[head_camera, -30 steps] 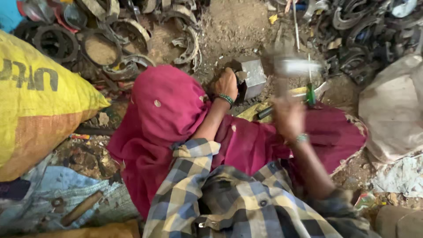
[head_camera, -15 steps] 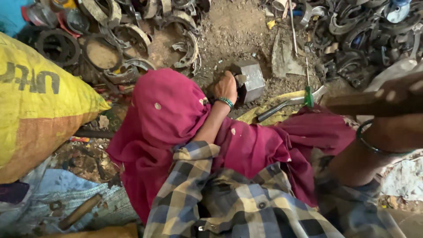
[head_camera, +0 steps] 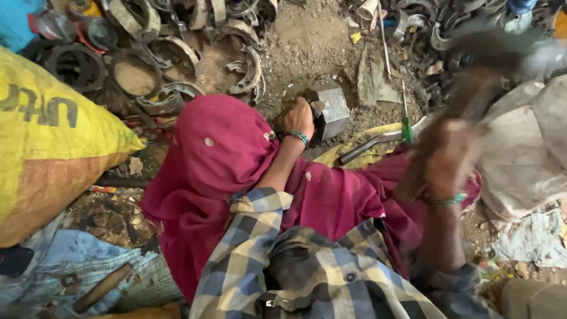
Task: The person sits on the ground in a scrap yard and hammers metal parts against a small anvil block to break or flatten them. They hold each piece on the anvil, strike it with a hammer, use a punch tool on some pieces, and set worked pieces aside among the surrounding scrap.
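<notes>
Now | R hand (head_camera: 452,159) swung back up since last look, clenched on blurred hammer (head_camera: 490,71) | L hand (head_camera: 299,120) grips small piece on metal block (head_camera: 332,109) | I read: strike loading

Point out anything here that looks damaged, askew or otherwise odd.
The metal rings heaped on the dirt look bent, broken open and rusty, lying at all angles. A flat metal scrap lies crumpled beyond the metal block that the left hand steadies. The right hand is motion-blurred, so what it grips is unclear.

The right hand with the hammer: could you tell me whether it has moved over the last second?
Yes. The right hand, blurred, has swung up and rightward away from the grey metal block, which stays under the left hand.
</notes>
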Demonstrator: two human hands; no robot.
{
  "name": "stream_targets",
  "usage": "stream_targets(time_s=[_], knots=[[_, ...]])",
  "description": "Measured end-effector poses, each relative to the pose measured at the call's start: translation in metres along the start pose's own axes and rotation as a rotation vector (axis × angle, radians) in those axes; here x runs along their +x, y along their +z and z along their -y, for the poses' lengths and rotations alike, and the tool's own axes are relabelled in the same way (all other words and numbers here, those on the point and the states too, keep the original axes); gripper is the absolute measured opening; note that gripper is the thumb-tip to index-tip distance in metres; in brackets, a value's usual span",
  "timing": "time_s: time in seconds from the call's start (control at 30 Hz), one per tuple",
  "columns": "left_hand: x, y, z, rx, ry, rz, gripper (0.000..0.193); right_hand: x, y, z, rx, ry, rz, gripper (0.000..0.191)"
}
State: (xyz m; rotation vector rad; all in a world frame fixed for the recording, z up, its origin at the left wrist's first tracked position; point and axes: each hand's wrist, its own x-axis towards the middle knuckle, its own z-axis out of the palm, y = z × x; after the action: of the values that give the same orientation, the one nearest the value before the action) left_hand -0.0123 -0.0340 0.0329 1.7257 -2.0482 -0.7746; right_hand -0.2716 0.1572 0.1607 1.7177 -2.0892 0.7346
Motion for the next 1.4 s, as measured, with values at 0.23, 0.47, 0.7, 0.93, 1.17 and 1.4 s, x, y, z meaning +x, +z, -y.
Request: stream_targets(time_s=[0.23, 0.47, 0.7, 0.93, 1.17, 1.4], knots=[[-0.003, -0.003, -0.002, 0.005, 0.023, -0.01, 0.025, 0.063, -0.078, 0.032, 1.151, 0.042, -0.159, 0.029], [0.001, 0.0, 0.005, 0.029, -0.042, -0.037, 0.011, -0.006, 0.069, 0.107, 0.141, 0.328, 0.629, 0.032], [-0.002, -0.001, -0.001, -0.053, -0.024, 0.004, 0.009, 0.006, 0.006, 0.012, 0.943, 0.744, 0.123, 0.024], [-0.004, -0.002, -0.004, 0.0, -0.017, 0.017, 0.017, 0.048, -0.087, 0.016, 1.388, 0.139, -0.081, 0.036], [-0.001, 0.003, 0.004, -0.037, -0.003, -0.029, 0.009, -0.012, 0.05, 0.107, 0.187, 0.315, 0.676, 0.043], [0.001, 0.004, -0.002, 0.029, 0.029, -0.053, 0.013, -0.008, 0.017, 0.04, 0.307, 0.48, 0.321, 0.037]])
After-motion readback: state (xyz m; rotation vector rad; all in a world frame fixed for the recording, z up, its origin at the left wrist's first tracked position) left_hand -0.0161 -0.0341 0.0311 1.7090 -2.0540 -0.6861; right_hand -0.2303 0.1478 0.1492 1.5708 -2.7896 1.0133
